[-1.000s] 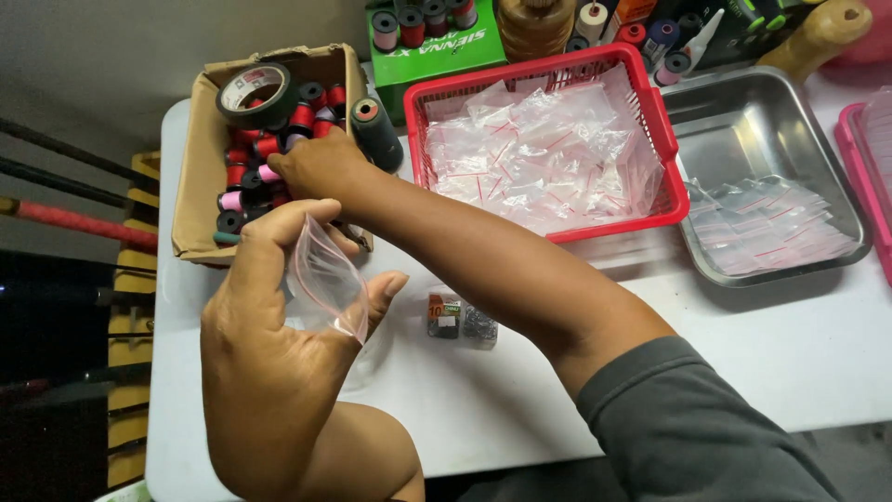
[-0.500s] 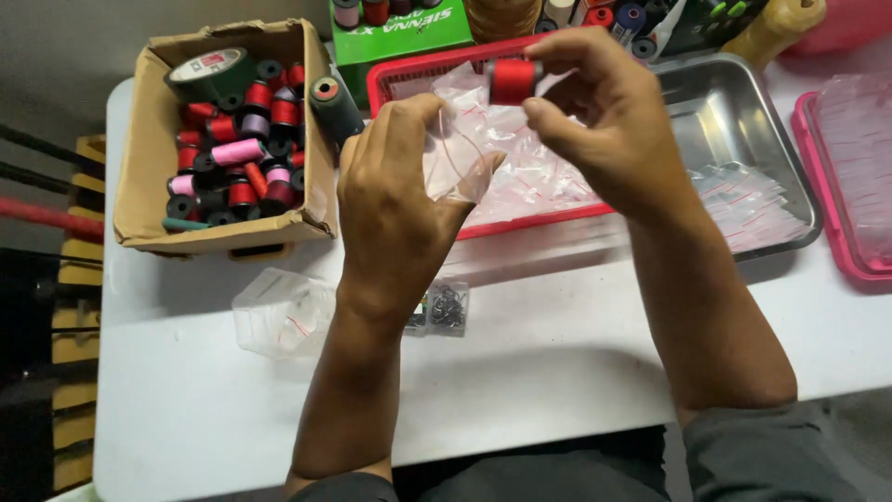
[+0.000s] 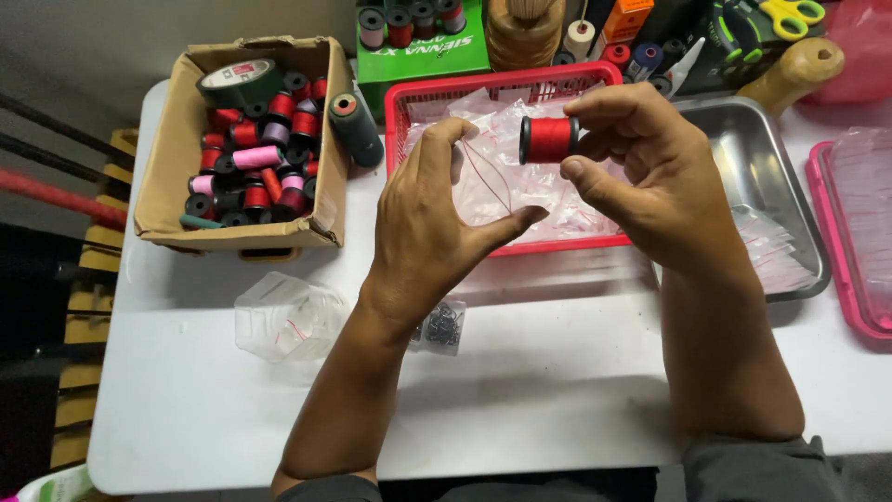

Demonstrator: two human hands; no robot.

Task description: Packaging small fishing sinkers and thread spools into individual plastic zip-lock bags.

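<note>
Cardboard box: sitting at the upper left of the frame on the white bench, holding many small spools in red, pink, purple and black, with a roll of dark green tape lying on top at its far end.
Dark green cone spool: leaning just outside the box's right wall.
Loose clear bags: lying crumpled at lower left of centre, with a small packet of dark metal bits just beside the left wrist.
Left hand: pinching a small clear zip bag between thumb and fingers, mouth spread towards the spool, over the red basket.
Red thread spool: being held at upper centre, just beside the bag's mouth, not yet inside.
Right hand: gripping the spool by its end with thumb and fingertips.
Doing it well: keeping the mouth wide and the spool end-on looks wise, since the film is limp.
Green carton: standing at top centre, white lettering on its face, spools on top.
Steel tray: lying at right, holding more clear bags.
Pink tray: showing at the right edge.
</note>
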